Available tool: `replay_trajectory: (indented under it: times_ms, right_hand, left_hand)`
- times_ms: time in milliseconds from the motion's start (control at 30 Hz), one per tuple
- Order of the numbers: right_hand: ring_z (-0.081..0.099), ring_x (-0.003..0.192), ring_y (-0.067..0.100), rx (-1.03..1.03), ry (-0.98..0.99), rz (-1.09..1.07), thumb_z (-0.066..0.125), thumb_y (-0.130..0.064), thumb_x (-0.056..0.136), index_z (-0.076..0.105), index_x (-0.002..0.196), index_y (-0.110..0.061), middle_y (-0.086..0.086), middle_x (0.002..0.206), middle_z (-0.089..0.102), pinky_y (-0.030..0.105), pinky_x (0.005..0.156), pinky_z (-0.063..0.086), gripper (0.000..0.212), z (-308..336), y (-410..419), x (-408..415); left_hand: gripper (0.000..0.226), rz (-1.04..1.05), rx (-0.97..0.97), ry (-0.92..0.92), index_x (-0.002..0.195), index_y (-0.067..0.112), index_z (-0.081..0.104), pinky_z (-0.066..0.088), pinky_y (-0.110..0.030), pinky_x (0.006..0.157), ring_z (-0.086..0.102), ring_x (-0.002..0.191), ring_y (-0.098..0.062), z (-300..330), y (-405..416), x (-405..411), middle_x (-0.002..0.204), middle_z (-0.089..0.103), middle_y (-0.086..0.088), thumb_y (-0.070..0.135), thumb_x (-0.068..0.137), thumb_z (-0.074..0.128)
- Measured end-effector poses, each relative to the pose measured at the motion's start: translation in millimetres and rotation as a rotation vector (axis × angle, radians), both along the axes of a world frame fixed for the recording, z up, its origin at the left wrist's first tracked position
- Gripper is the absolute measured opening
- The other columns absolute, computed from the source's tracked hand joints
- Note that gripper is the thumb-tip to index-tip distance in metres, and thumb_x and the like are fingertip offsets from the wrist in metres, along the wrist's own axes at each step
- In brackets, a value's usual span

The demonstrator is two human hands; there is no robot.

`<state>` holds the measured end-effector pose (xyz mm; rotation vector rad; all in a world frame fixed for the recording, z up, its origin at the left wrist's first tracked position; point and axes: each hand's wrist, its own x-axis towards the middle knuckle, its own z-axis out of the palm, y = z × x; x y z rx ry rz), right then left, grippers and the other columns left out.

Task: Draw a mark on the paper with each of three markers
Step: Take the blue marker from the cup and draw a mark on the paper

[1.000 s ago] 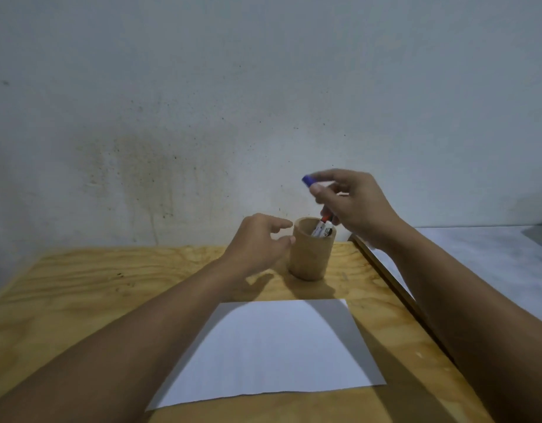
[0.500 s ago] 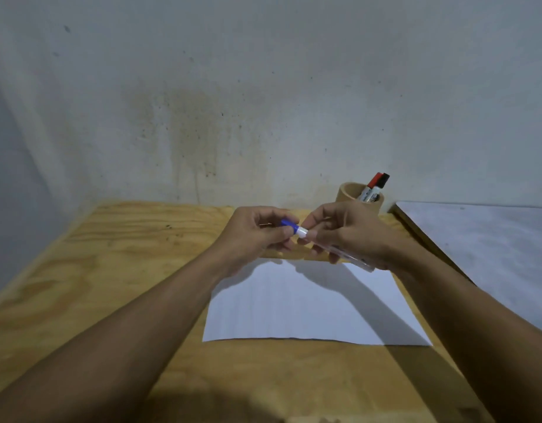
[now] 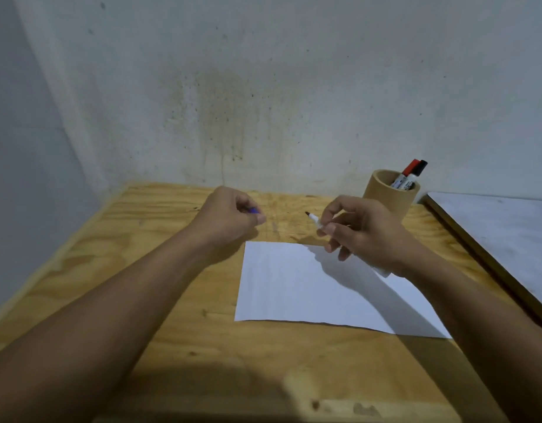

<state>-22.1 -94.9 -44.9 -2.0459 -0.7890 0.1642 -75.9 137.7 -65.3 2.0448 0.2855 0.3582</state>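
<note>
A blank white sheet of paper [image 3: 309, 288] lies on the wooden table [image 3: 178, 300]. My right hand [image 3: 361, 233] holds an uncapped white marker [image 3: 314, 220] above the paper's far edge, its dark tip pointing up and left. My left hand [image 3: 230, 216] is closed around the blue cap [image 3: 253, 210], to the left of the paper. A brown cylindrical holder [image 3: 388, 195] stands at the back right with a red-capped marker [image 3: 409, 169] and a black-capped marker [image 3: 419, 168] in it.
A stained wall rises right behind the table. A grey board with a dark edge [image 3: 492, 227] adjoins the table on the right. The table's left edge runs along another wall.
My hands have pulled apart: the blue cap came off the marker and stays in my left hand, which moved left. The marker's tip is now bare. The view has shifted left.
</note>
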Motion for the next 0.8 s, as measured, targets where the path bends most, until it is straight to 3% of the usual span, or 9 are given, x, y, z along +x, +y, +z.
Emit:
replay_trajectory:
  times_ms: [67,167,267,333,400,533,633,700,800]
  right_hand:
    - [0.070,0.067,0.026,0.181,0.242,0.046,0.054,0.001,0.095,0.069,0.095,-0.001,0.023,0.091,0.071,0.038,0.059,0.060,0.016,3.7,3.3,-3.1]
    - [0.069,0.067,0.027,0.437,0.624,0.102,0.043,0.012,0.094,0.068,0.106,0.005,0.027,0.091,0.067,0.038,0.063,0.062,0.029,9.2,12.0,-5.5]
    - [0.070,0.068,0.024,0.599,0.777,0.203,0.053,0.010,0.082,0.065,0.111,0.003,0.021,0.084,0.066,0.036,0.067,0.062,0.032,7.3,24.9,-7.3]
    - [0.069,0.068,0.021,0.641,0.773,0.252,0.060,0.006,0.075,0.063,0.114,0.000,0.015,0.079,0.066,0.035,0.069,0.062,0.039,3.2,33.3,-7.4]
    - [0.067,0.066,0.019,0.612,0.717,0.201,0.062,0.000,0.080,0.063,0.115,-0.002,0.012,0.077,0.065,0.034,0.066,0.062,0.035,-0.3,42.9,-6.9]
    - [0.061,0.062,0.015,0.495,0.545,0.041,0.062,-0.018,0.091,0.068,0.110,0.002,0.006,0.075,0.065,0.029,0.061,0.060,0.028,-9.1,64.3,-5.6]
    - [0.064,0.068,0.019,0.466,0.498,0.011,0.064,-0.018,0.091,0.071,0.100,0.006,0.007,0.077,0.072,0.032,0.062,0.061,0.027,-16.9,76.7,-6.3]
    - [0.066,0.067,0.022,0.478,0.500,-0.016,0.065,-0.014,0.091,0.068,0.098,0.013,0.016,0.077,0.070,0.035,0.061,0.062,0.028,-24.6,82.1,-9.1]
    - [0.066,0.067,0.028,0.527,0.521,-0.077,0.066,-0.004,0.089,0.065,0.096,0.016,0.027,0.079,0.067,0.036,0.060,0.061,0.022,-37.7,83.2,-16.4]
  left_hand:
    - [0.005,0.048,0.193,0.049,0.069,0.008,0.072,0.040,-0.019,0.052,0.056,0.050,-0.008,-1.4,8.9,-3.8,0.056,0.062,0.001,0.010,0.074,0.071]
    - [0.004,0.054,0.333,0.120,0.066,0.009,0.072,0.036,-0.017,0.050,0.056,0.057,-0.008,-7.6,20.5,-7.5,0.057,0.062,0.005,0.008,0.069,0.069]
    - [0.005,0.057,0.344,0.109,0.064,0.012,0.069,0.035,-0.018,0.049,0.052,0.053,-0.005,-14.3,23.2,-10.6,0.052,0.057,0.008,0.012,0.069,0.071]
    - [0.007,0.050,0.346,0.073,0.064,0.013,0.068,0.035,-0.018,0.049,0.049,0.051,-0.003,-17.2,22.5,-11.8,0.050,0.054,0.009,0.013,0.070,0.072]
    - [0.005,0.035,0.358,0.061,0.070,0.014,0.068,0.036,-0.020,0.053,0.050,0.053,-0.003,-19.8,23.3,-13.2,0.054,0.056,0.007,0.015,0.071,0.073]
    - [0.031,0.123,0.287,0.002,0.098,0.016,0.058,0.040,-0.022,0.059,0.053,0.068,-0.012,-26.2,26.4,-22.8,0.085,0.059,0.000,0.018,0.071,0.074]
    - [0.019,0.200,0.282,-0.137,0.089,0.016,0.059,0.040,-0.025,0.058,0.052,0.067,-0.013,-27.3,21.8,-37.8,0.086,0.060,0.001,0.014,0.073,0.068]
    - [0.014,0.118,0.338,-0.189,0.082,0.018,0.064,0.043,-0.027,0.066,0.056,0.076,-0.013,-28.7,17.2,-47.5,0.083,0.063,0.004,0.025,0.072,0.071]
    - [0.030,-0.076,0.411,-0.139,0.094,0.021,0.071,0.044,-0.028,0.082,0.055,0.096,-0.012,-34.8,13.1,-59.8,0.095,0.065,0.006,0.038,0.070,0.075]
